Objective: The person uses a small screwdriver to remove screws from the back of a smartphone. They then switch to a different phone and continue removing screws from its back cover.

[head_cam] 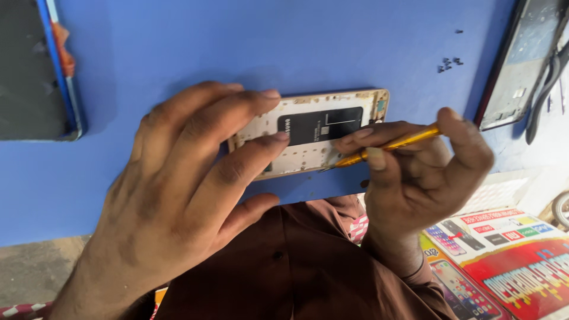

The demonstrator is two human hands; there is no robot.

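Left hand (pixel 178 195) presses spread fingers flat on the phone (pixel 314 133) — right hand (pixel 415 172) pinches a screwdriver (pixel 388 145) at the phone's lower edge; best kept upright, pressure steady.

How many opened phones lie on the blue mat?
2. One opened phone lies in the middle, steadied by the left hand, with the right hand working a yellow screwdriver on it. Another phone lies at the upper right edge, partly cut off.

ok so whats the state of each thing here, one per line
phone: back cover off, battery exposed, flat on the blue mat
yellow screwdriver: tip at the phone's lower edge
left hand: fingers pressing on phone
right hand: gripping screwdriver
small screws: loose on mat
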